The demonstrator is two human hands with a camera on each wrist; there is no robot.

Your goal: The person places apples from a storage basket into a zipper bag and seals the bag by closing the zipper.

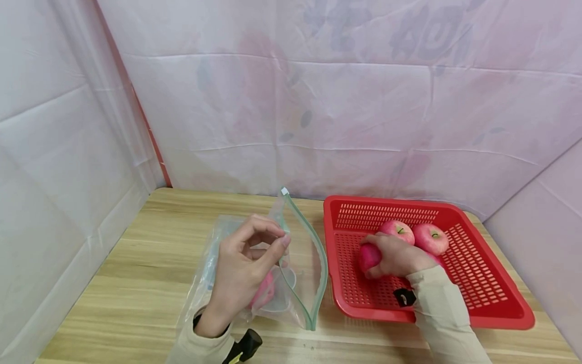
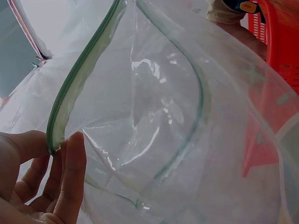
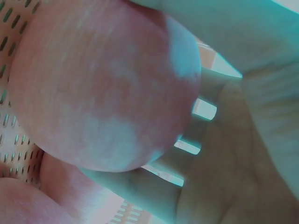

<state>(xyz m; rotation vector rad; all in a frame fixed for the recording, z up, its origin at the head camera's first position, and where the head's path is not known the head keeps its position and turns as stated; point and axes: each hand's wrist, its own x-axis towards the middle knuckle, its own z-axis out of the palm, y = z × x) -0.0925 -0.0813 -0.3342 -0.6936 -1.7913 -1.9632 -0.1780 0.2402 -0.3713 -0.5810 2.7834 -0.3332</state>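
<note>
My left hand (image 1: 247, 270) pinches the edge of a clear zip bag (image 1: 320, 247) between thumb and fingers. The bag's green-lined mouth gapes toward the basket, and a white slider (image 1: 284, 191) sits at its far end. In the left wrist view, the fingers (image 2: 72, 172) hold the green zip strip (image 2: 74, 77). Inside the red basket (image 1: 497, 280), my right hand (image 1: 400, 257) grips a pink-red apple (image 1: 369, 257), with fingers curled round it. That apple (image 3: 103, 88) fills much of the right wrist view.
Two more apples, one (image 1: 397, 231) behind the right hand and one (image 1: 432, 239) beside it, lie in the basket; another shows partly under the wrist. A pink object (image 1: 263, 290) shows through the bag's plastic. Pale cloth (image 1: 345, 111) encloses the wooden table (image 1: 118, 283).
</note>
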